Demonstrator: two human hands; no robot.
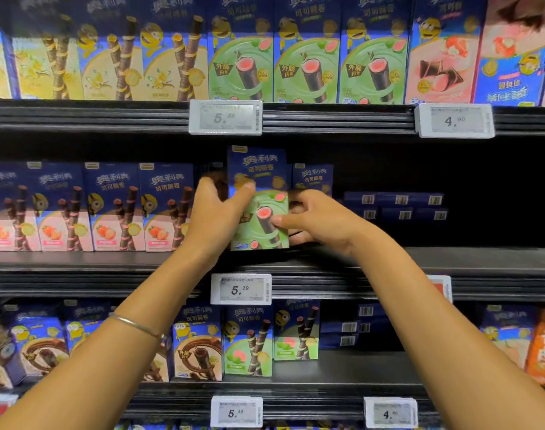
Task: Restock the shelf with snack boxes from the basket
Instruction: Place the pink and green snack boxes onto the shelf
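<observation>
A blue and green snack box point(260, 169) stands upright at the front edge of the middle shelf point(451, 259). My left hand point(215, 212) grips its left side, thumb across the front. My right hand point(314, 220) holds its right edge, fingers curled behind it and thumb on the front. Just behind and to the right stands another box of the same kind point(313, 178). The basket is out of view.
Strawberry boxes point(88, 206) fill the middle shelf left of my hands. Flat-lying blue boxes point(395, 207) sit at the back right, with dark open room in front of them. Price tags point(241, 289) hang on the shelf rails. Full rows stand above and below.
</observation>
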